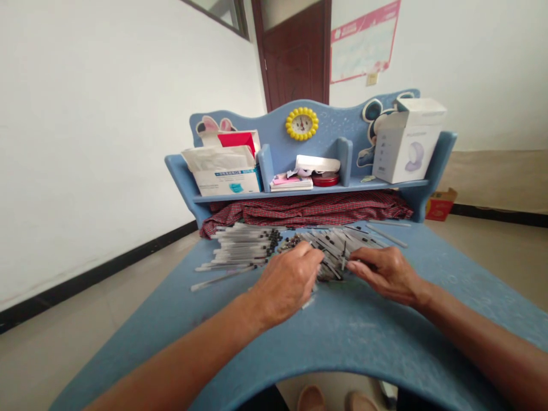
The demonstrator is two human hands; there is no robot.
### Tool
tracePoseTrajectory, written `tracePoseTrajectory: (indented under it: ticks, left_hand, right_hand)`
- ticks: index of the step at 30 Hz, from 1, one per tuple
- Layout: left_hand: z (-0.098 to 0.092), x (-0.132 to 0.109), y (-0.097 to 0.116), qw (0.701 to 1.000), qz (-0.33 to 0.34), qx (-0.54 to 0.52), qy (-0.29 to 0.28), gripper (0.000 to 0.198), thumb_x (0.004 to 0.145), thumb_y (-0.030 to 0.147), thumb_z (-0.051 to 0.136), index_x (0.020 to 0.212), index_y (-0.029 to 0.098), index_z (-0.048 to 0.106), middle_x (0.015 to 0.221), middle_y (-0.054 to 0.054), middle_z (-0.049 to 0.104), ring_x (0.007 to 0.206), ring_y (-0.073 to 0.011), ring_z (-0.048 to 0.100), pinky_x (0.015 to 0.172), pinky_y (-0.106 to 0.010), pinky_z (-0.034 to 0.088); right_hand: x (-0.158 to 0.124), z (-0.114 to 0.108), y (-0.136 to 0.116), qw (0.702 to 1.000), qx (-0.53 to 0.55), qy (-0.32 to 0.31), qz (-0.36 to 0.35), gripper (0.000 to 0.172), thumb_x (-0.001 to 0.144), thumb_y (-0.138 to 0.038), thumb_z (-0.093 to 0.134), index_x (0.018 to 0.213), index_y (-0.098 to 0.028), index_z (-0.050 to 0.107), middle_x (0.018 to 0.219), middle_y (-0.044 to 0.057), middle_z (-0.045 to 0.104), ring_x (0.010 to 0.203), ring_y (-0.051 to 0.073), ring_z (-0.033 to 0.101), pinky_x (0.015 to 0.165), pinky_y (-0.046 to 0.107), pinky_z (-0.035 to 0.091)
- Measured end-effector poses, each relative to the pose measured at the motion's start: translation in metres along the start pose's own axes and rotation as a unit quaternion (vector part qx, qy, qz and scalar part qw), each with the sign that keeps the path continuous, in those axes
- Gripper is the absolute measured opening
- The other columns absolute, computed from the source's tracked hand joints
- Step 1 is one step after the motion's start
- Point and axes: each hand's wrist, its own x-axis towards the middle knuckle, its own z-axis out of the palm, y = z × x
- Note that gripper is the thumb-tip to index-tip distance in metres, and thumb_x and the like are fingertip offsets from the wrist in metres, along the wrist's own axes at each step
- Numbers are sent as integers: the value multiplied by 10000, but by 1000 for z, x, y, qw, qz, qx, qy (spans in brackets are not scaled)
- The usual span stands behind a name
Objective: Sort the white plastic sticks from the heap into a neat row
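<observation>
The right grip (387, 274) is pinching a likely light, stiff pen part (343, 257), best held mid-length, the left grip (286, 281) being unreadable.

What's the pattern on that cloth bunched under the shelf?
The cloth is checked, in red and dark tones with thin pale lines; the head view shows it.

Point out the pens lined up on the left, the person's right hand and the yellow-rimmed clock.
Pens (240, 245): head view, on the pale barrels mid-pile.
Right hand (387, 271): head view, on the back of the hand.
Yellow-rimmed clock (302, 124): head view, on the dial.
</observation>
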Motion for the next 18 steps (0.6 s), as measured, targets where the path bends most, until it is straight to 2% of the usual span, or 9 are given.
tracePoseTrajectory:
  ticks: [6,10,13,15,18]
  left_hand:
    - [18,14,15,994,59,-85,35,184,914,172,374,960,168,552,830,-35,562,771,-150,563,709,-268,487]
    - [29,17,14,986,79,-124,83,173,905,144,375,955,153,540,826,-41,598,786,-156,578,728,-289,494]
    - [34,16,11,977,92,-157,114,183,888,138,417,1050,158,500,890,-44,619,829,-157,593,757,-297,499]
    - [36,15,10,971,98,-173,130,234,876,143,452,1109,156,462,898,-42,621,823,-154,599,746,-285,503]
    - [38,13,11,968,106,-185,136,258,865,154,489,1118,134,446,852,-39,612,775,-150,601,702,-262,502]
  right_hand:
    - [0,-4,-12,990,134,-37,13,328,897,-395,462,787,-135,629,581,4,550,503,90,468,497,208,349]
    - [0,-6,-12,981,184,-58,21,276,890,-365,486,784,-141,609,554,-33,438,496,81,392,484,207,323]
    - [0,-5,-10,973,216,-77,29,251,875,-368,514,774,-151,590,562,-41,395,509,82,357,478,207,308]
    - [0,-4,-10,966,239,-91,40,263,885,-379,495,779,-155,584,561,-42,393,509,83,355,472,207,304]
    - [-1,-3,-11,956,266,-110,52,326,904,-384,457,687,-157,543,534,-44,387,485,74,352,454,205,292]
